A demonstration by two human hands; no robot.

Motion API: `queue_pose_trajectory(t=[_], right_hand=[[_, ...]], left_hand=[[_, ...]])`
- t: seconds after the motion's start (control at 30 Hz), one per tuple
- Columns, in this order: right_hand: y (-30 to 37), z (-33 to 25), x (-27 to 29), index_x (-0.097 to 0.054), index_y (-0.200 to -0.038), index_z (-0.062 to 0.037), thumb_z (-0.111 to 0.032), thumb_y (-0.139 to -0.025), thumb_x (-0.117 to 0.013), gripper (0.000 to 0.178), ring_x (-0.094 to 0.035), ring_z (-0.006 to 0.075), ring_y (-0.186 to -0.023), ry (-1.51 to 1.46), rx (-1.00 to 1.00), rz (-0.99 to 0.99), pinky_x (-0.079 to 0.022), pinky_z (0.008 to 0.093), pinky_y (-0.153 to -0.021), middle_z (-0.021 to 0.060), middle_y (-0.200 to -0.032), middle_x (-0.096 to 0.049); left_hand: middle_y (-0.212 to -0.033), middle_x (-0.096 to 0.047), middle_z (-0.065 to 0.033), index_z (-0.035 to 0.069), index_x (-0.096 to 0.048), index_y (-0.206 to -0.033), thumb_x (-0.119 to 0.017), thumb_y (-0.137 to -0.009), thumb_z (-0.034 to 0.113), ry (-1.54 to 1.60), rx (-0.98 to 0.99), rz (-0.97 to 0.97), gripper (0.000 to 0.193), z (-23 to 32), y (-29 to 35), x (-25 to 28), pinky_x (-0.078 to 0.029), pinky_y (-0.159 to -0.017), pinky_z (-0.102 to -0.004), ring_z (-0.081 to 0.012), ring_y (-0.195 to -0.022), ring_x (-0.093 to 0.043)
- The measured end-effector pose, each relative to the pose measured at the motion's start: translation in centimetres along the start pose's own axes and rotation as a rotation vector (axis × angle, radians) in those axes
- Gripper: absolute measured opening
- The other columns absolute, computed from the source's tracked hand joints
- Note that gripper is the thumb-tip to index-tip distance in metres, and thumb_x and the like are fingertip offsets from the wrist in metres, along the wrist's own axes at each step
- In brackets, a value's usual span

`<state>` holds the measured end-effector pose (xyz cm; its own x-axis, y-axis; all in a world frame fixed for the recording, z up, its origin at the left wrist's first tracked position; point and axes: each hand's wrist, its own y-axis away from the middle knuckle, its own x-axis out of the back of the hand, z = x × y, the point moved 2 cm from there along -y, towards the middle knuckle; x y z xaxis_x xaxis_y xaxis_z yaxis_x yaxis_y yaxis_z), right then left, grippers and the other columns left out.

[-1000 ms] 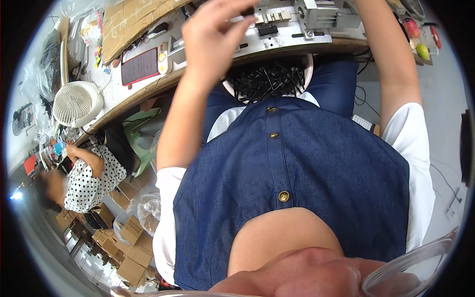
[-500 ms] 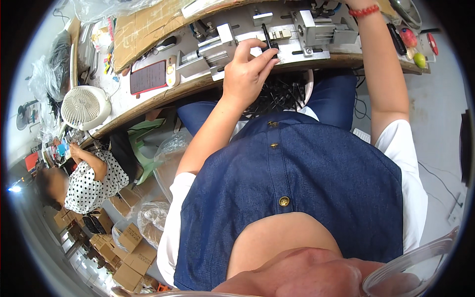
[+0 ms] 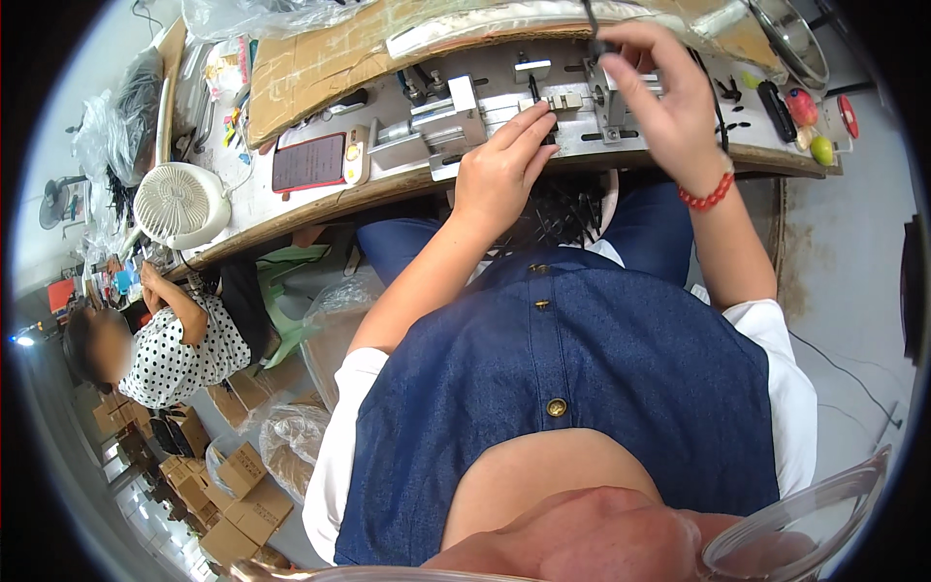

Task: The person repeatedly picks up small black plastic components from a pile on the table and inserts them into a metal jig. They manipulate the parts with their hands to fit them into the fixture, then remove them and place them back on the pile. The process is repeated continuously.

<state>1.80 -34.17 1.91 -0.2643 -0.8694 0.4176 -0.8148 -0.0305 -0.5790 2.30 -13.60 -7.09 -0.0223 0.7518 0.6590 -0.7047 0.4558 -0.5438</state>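
Observation:
My left hand (image 3: 499, 175) reaches to the metal clamping fixture (image 3: 454, 126) on the bench. Its fingers and thumb close around a slim black part (image 3: 533, 89), which lies across the fixture's middle and is partly hidden by the fingertips. Above the fixture's right metal block (image 3: 611, 112), my right hand (image 3: 669, 107) is raised and slightly blurred. Between its thumb and fingers is another thin black piece (image 3: 593, 21), whose upper end runs out of view. A small light metal block (image 3: 564, 102) sits beside my left fingertips.
Left of the fixture lie a phone (image 3: 308, 163) and a white fan (image 3: 177, 206). Cardboard (image 3: 320, 58) covers the back of the bench. Several black pieces (image 3: 558, 215) fill a container below the edge. A metal bowl (image 3: 790, 39) stands far right. A co-worker (image 3: 179, 339) sits left.
My right hand has come back from the far right edge of the bench toward the fixture, with a thin black piece in it. My left hand stays at the black part, its fingers now straighter.

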Motion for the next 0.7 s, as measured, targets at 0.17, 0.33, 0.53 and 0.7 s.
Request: queue_pose_trajectory(t=[0.17, 0.33, 0.53, 0.7], right_hand=[[4.0, -0.3, -2.4, -0.067, -0.109, -0.0046, -0.009, -0.089, -0.073, 0.022, -0.059, 0.0318, -0.109, 0.279, 0.182, -0.146, -0.047, 0.0394, -0.096, 0.0109, -0.121, -0.064], [6.6, 0.8, -5.6, -0.066, -0.108, -0.0043, -0.008, -0.087, -0.068, 0.021, -0.057, 0.032, -0.113, 0.467, 0.213, -0.281, -0.05, 0.0412, -0.099, 0.0083, -0.127, -0.064], [6.4, 1.6, -6.3, -0.067, -0.106, -0.0047, -0.01, -0.085, -0.062, 0.022, -0.057, 0.0287, -0.112, 0.624, 0.289, -0.279, -0.051, 0.0401, -0.097, 0.0065, -0.128, -0.065], [6.4, 1.8, -6.3, -0.067, -0.104, -0.0053, -0.01, -0.086, -0.063, 0.02, -0.058, 0.0275, -0.111, 0.621, 0.294, -0.284, -0.051, 0.0392, -0.097, 0.005, -0.128, -0.066]], left_hand=[[-0.127, -0.066, -0.0083, 0.012, -0.077, -0.111, -0.081, -0.086, 0.016, 0.053, -0.029, 0.074, 0.026, 0.0, 1.2, 0.4, -0.058, -0.064, -0.0319, -0.0193, -0.071, -0.071], [-0.115, -0.064, -0.0114, 0.005, -0.076, -0.113, -0.079, -0.085, -0.002, 0.205, 0.054, 0.055, 0.029, -0.8, 4.5, 2.2, -0.057, -0.065, -0.0265, -0.0137, -0.074, -0.07], [-0.099, -0.072, -0.0105, 0.005, -0.075, -0.111, -0.082, -0.079, 0.003, 0.211, -0.037, 0.011, 0.033, -0.8, 7.9, 4.3, -0.058, -0.07, -0.0321, -0.0238, -0.082, -0.072], [-0.099, -0.072, -0.0103, 0.005, -0.075, -0.113, -0.082, -0.079, 0.004, 0.213, -0.007, -0.093, 0.035, -1.5, 11.6, 4.6, -0.059, -0.072, -0.0332, -0.0253, -0.083, -0.072]])
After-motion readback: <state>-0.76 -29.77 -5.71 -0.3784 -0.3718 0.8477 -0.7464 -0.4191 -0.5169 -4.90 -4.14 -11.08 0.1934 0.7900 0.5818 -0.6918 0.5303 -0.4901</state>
